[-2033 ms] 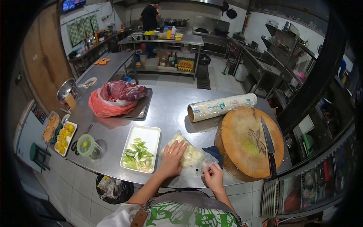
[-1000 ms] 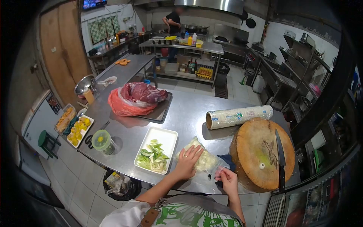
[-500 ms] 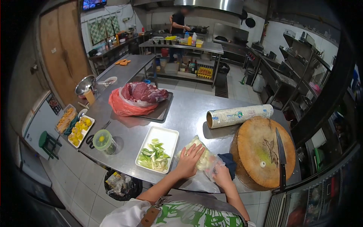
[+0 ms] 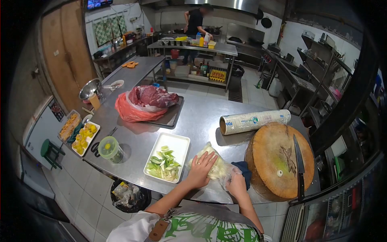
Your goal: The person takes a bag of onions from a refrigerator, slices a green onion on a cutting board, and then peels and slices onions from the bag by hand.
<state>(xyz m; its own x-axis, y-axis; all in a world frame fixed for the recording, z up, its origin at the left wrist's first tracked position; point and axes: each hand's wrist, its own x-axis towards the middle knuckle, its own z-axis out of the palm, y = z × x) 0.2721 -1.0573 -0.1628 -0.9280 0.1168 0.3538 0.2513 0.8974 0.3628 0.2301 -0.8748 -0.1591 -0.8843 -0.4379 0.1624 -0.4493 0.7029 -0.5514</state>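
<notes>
A clear plastic bag (image 4: 217, 167) of pale, light-green pieces lies on the steel table in front of me. My left hand (image 4: 201, 168) rests on it with fingers stretched out flat over the contents. At the bag's loose end, my right hand (image 4: 236, 181) is closed on the thin plastic; its fingertips are partly hidden. A dark blue cloth (image 4: 243, 170) lies just behind my right hand. Left of the bag sits a white tray (image 4: 180, 146) with cut green and white scallion-like pieces (image 4: 163, 164). To the right is a round wooden chopping block (image 4: 268, 155) with a knife (image 4: 300, 163) on it.
A large plastic-wrap roll (image 4: 256, 122) lies behind the block. Raw meat (image 4: 151, 98) in a red bag sits on a dark tray. A green-lidded container (image 4: 110, 150), scissors (image 4: 95, 149) and a tray of yellow pieces (image 4: 86, 138) stand left. A person (image 4: 195, 28) works at the back.
My right hand has shifted slightly up and left with the bag's end, and more plastic spreads toward me. The person at the back has turned and reaches toward the bottles.
</notes>
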